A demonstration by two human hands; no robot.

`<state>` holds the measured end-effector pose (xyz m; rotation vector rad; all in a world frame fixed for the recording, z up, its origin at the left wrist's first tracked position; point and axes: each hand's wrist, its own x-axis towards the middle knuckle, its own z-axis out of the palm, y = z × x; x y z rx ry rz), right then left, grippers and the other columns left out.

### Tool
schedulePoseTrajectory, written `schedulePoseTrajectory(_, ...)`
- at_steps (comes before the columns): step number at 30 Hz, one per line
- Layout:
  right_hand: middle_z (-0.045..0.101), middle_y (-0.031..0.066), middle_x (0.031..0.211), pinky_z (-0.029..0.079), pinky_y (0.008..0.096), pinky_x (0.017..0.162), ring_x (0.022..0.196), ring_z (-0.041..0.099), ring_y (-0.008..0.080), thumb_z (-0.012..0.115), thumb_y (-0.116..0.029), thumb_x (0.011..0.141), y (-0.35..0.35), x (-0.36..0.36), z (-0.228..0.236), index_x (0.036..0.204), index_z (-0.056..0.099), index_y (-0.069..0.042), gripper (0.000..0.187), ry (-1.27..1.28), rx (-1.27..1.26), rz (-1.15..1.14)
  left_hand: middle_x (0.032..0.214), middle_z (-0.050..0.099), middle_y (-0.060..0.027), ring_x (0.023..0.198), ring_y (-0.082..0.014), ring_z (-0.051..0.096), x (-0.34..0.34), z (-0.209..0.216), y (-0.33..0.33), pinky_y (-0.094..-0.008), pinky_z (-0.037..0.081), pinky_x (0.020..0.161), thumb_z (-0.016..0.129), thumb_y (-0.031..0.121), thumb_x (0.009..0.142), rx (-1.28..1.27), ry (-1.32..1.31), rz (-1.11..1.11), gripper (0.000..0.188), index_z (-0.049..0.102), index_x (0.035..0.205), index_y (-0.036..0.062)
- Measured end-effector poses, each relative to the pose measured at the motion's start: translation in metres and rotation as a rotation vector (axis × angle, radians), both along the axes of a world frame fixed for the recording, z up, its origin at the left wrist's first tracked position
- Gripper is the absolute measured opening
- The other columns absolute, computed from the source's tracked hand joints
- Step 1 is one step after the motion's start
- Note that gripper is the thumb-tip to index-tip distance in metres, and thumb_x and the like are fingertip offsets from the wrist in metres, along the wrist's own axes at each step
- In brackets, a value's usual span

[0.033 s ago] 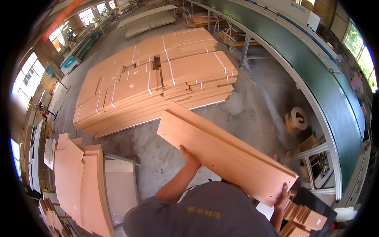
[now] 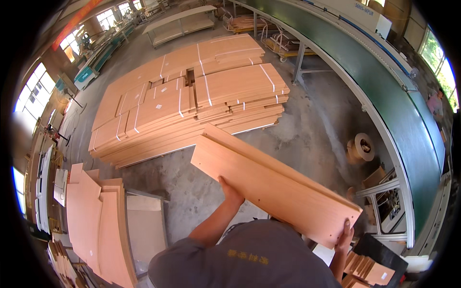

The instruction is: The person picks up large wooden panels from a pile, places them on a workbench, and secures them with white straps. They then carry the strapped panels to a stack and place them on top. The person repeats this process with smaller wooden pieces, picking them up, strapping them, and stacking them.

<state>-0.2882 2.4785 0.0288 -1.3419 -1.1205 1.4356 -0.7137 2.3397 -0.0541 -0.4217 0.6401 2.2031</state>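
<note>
In front of my body I hold long, light-brown wooden boards [image 2: 273, 189], slanting from upper left to lower right. A second board shows behind the front one along its far edge. Small dark holes dot the front board near its ends and its near edge. My left hand [image 2: 231, 191] grips the near edge towards the left end, with its thumb on the face and its other fingers hidden underneath. At the right end my right hand [image 2: 344, 236] is closed round the short edge, thumb on the face.
Beyond the boards lies a large stack of strapped wooden panels [image 2: 240, 79]. More panels [image 2: 86, 223] are piled at the left on a pale-topped table [image 2: 146, 228]. A green conveyor belt [image 2: 384, 96] curves along the right, near a round spool [image 2: 359, 148]. Small wooden pieces [image 2: 370, 269] lie at lower right.
</note>
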Motion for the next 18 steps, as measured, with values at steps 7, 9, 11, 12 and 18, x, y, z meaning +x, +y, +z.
schedulePoseTrajectory(7,0.061,0.0114,0.103,0.052,0.0354,0.076,0.09,0.062,0.0206,0.064,-0.045,0.085,0.252,-0.148,0.039,0.118,0.05,0.002,0.059,0.07,-0.176,0.302,0.149,0.029,-0.007,0.135,-0.0293,0.03,-0.101,0.033,0.173,-0.0482,0.028,0.109,0.02,0.067,0.091,-0.169,-0.062,0.09,0.074,0.026,0.144,0.0161)
schedulePoseTrajectory(9,0.062,0.011,0.102,0.052,0.035,0.076,0.089,0.063,0.0209,0.063,-0.043,0.087,0.313,-0.204,0.037,0.117,0.051,0.002,0.055,0.069,-0.195,0.37,0.15,0.028,-0.0075,0.135,-0.0302,0.03,-0.143,0.012,0.213,-0.0492,0.03,0.107,0.022,0.069,0.091,-0.168,-0.061,0.123,0.075,0.025,0.145,0.0157)
schedulePoseTrajectory(11,0.063,0.0101,0.101,0.053,0.0351,0.075,0.09,0.064,0.0212,0.062,-0.042,0.088,0.368,-0.259,0.027,0.117,0.051,0.001,0.053,0.025,-0.229,0.371,0.148,0.031,-0.0075,0.134,-0.0295,0.032,-0.189,-0.003,0.252,-0.0479,0.03,0.107,0.023,0.068,0.091,-0.217,-0.11,0.167,0.075,0.027,0.144,0.0152)
schedulePoseTrajectory(12,0.063,0.0096,0.101,0.053,0.0352,0.075,0.09,0.064,0.0214,0.062,-0.042,0.088,0.392,-0.285,0.022,0.116,0.052,0.001,0.052,0.005,-0.242,0.369,0.147,0.033,-0.0075,0.133,-0.0292,0.033,-0.213,-0.01,0.273,-0.0473,0.031,0.107,0.024,0.068,0.091,-0.238,-0.133,0.185,0.074,0.028,0.143,0.015)
schedulePoseTrajectory(18,0.062,0.0109,0.108,0.053,0.0389,0.078,0.094,0.063,0.0225,0.061,-0.04,0.089,0.553,-0.504,-0.009,0.121,0.05,0.001,0.053,-0.053,-0.305,0.373,0.121,0.056,-0.0047,0.107,-0.0216,0.057,-0.402,-0.081,0.437,-0.0364,0.05,0.083,0.049,0.053,0.091,-0.268,-0.173,0.295,0.058,0.046,0.128,0.0088)
